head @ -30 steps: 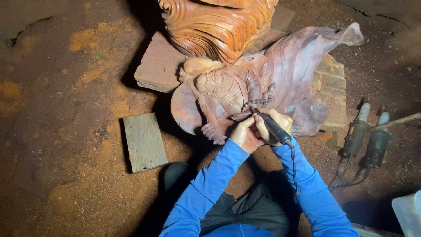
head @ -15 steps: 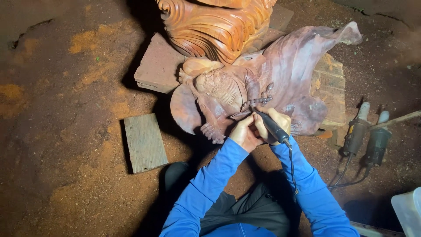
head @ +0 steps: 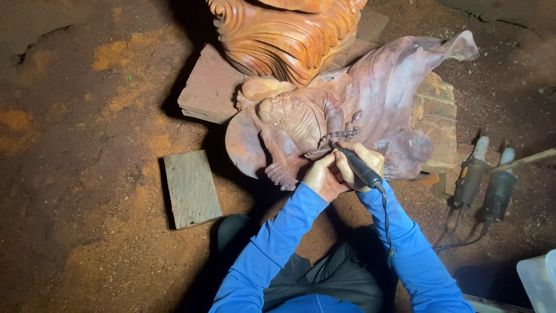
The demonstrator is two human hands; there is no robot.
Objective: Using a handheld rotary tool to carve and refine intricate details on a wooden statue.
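The carving (head: 324, 116) is reddish-brown wood with rippled grooves; the tool (head: 359, 168) is black, the sleeves (head: 278, 243) bright blue, the plank (head: 191, 188) grey, the floor (head: 75, 145) brown with orange dust.

Open dirt floor (head: 75, 191) to the left, broken only by a flat grey wooden block (head: 191, 188) lying just beside the carved wooden figure (head: 347, 116). Blocked ahead by that figure and the tall swirled carving (head: 284, 35) touching it from behind. Narrower on the right, with two power tools (head: 486, 179) and their cords on the ground, a white container (head: 538, 281) near the corner.
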